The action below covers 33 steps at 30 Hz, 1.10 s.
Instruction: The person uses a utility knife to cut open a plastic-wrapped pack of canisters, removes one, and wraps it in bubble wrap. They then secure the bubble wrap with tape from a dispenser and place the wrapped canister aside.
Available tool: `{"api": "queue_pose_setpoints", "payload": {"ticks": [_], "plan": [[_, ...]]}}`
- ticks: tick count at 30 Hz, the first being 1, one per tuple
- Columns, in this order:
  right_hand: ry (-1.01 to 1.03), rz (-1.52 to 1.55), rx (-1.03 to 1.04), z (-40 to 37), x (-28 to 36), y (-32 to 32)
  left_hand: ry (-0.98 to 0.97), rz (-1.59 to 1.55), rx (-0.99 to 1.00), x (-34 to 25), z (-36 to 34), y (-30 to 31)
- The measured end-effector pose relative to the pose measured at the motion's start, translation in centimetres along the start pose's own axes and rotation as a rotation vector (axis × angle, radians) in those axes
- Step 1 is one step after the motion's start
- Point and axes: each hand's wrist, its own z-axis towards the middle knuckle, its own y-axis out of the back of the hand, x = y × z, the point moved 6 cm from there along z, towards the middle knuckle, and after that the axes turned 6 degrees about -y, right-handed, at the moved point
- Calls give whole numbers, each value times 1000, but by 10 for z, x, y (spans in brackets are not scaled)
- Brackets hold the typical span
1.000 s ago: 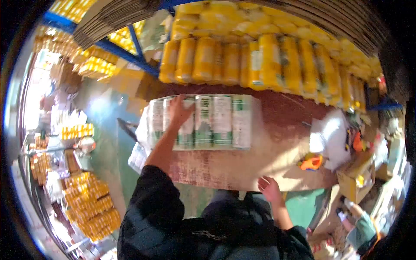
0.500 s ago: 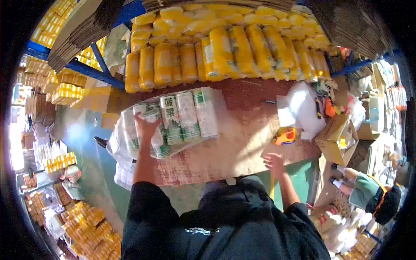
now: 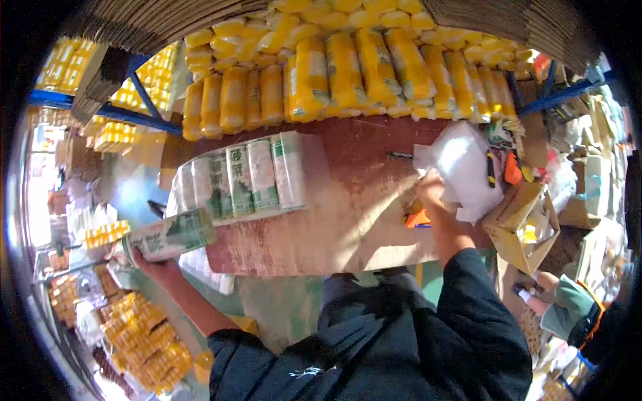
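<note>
My left hand (image 3: 157, 265) is wrapped round the lower left end of a white-and-green printed can (image 3: 175, 235), held tilted nearly level off the table's left edge. Behind it, several matching cans (image 3: 259, 175) with green characters lie side by side in clear plastic wrap. My right hand (image 3: 432, 188) reaches over the right part of the table, its fingers closed at the left edge of a pile of clear plastic bags (image 3: 461, 167). Beneath that hand an orange tool (image 3: 418, 218) is partly covered.
Yellow-wrapped packs (image 3: 341, 70) line the back of the reddish table (image 3: 301, 250). An open cardboard box (image 3: 525, 227) stands at the right edge. Flattened cartons (image 3: 174, 23) hang overhead on a blue rack (image 3: 150, 120). A person (image 3: 568, 311) is low at the far right.
My left hand has lifted one can from the wrapped group and carried it left toward me. My right hand has moved forward from the table's front edge to the plastic bags.
</note>
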Motion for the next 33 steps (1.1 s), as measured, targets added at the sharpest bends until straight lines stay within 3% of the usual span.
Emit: {"api": "queue_pose_setpoints", "payload": {"ticks": [1,2,3,4,6,9,12,13,14,16,17,20,21,24,25,26,28,32,33], "plan": [[-35,61,94,-3,0,12,95,-211,-42,-22,-19,-9],[-65,116,180,-1,-3,32,98,-203,-151,-37,-53,-13],[-38,179,142,3,-8,45,197,-274,-136,-35,-81,-8],[-15,246,104,4,-17,56,297,-346,-116,-24,-110,3],[44,403,93,3,-36,74,362,-599,125,12,-188,-18],[215,589,103,9,-64,96,606,-990,-61,73,-286,-47],[289,589,71,-2,-72,138,814,-815,42,113,-357,-85],[287,724,200,-2,-73,134,881,-748,75,117,-379,-99],[330,854,213,-5,-77,137,831,-617,100,118,-392,-109],[418,1113,240,-30,-76,165,908,-624,256,118,-418,-141],[424,1060,173,-36,-78,170,952,-572,284,123,-429,-148],[366,1379,425,-64,-68,180,1033,-524,564,93,-460,-200],[363,1293,384,-79,-64,185,1094,-588,632,92,-469,-214],[341,1207,934,-119,-26,144,1274,-855,707,79,-488,-254],[334,1242,915,-146,-20,161,1335,-954,707,73,-493,-261],[442,931,926,-144,-8,123,1346,-875,668,76,-497,-259],[620,587,712,-174,6,160,1359,-712,575,80,-502,-249],[997,531,492,-216,26,165,1332,-557,449,91,-495,-206],[1073,547,468,-227,29,168,1337,-636,511,87,-491,-206]]}}
